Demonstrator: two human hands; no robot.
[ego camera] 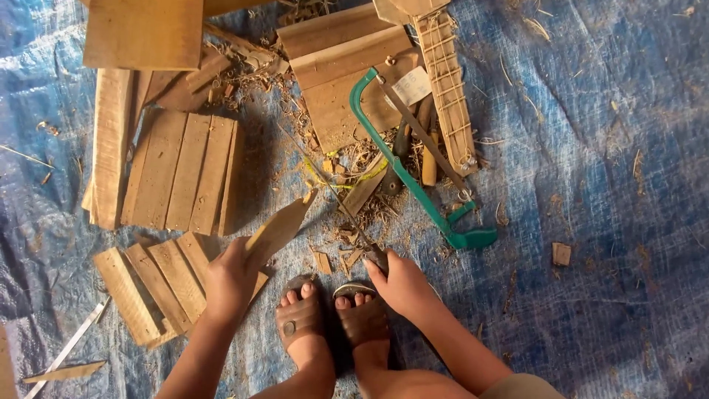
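the person squats on a blue tarp [605, 148] with both feet in brown sandals [299, 318]. the left hand [230, 279] is closed around a thin wooden piece [281, 227] and holds it up at a tilt, just above the toes. the right hand [402, 284] is wrapped tight on the handle of a long thin blade [332, 188] that points away over the wood chips [354, 222]

what could go wrong: the blade's handle end sits very near the bare toes, so a slip could cut a foot. the fingers of the left hand are close to where the blade would meet the wood, so they could get nicked too. the wooden piece is thin and could split. the loose chips under the sandals could make a foot slide

counting: two hands, two feet, two sandals. one green hacksaw [413, 170] lies just beyond the blade, with some dark-handled tools under it, too mixed up to count. one rack of small wooden rungs [447, 89] lies by it. about four flat boards lie side by side in one stack [181, 170], and about four more in the stack [159, 284] near the left hand. one small wood block [561, 253] lies alone on the right. one pale strip [70, 347] lies at the lower left
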